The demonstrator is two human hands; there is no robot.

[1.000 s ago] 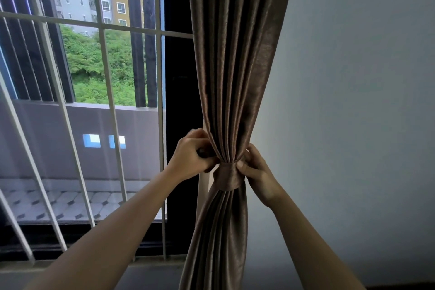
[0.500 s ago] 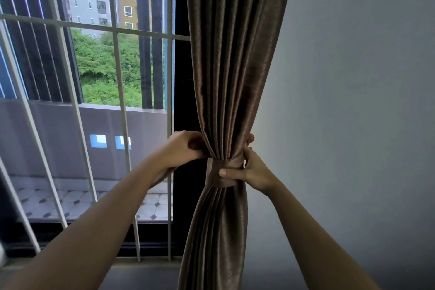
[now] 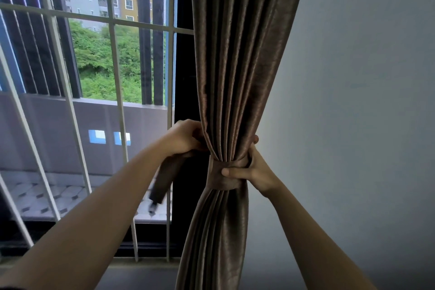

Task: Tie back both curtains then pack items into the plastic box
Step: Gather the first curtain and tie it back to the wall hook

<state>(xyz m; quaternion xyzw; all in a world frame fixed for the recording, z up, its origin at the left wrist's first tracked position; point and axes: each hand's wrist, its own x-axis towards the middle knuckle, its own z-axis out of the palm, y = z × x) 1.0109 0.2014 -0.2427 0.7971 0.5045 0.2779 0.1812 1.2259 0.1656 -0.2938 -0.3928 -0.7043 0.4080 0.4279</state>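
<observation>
A white window grille fills the left of the view, with balcony tiles and green trees beyond it. At 9 o'clock of the curtain's gathered waist, the left hand is clenched around the tieback's loose end. The end now hangs free toward 7 o'clock, blurred by motion. Half a second ago no loose end showed, and this hand was tucked against the folds. At centre, the brown curtain hangs bunched into a narrow waist, with the tieback wrapped around it. At 3 o'clock of the waist, the right hand grasps the wrap, one digit laid flat across its front, as it did a moment ago. The strap seems drawn around but not yet fastened, so this curtain's tie looks unfinished. The dark window frame sits just behind the left hand, leaving little room to work. A bare grey wall fills the right. The plastic box and the other curtain are out of view.
</observation>
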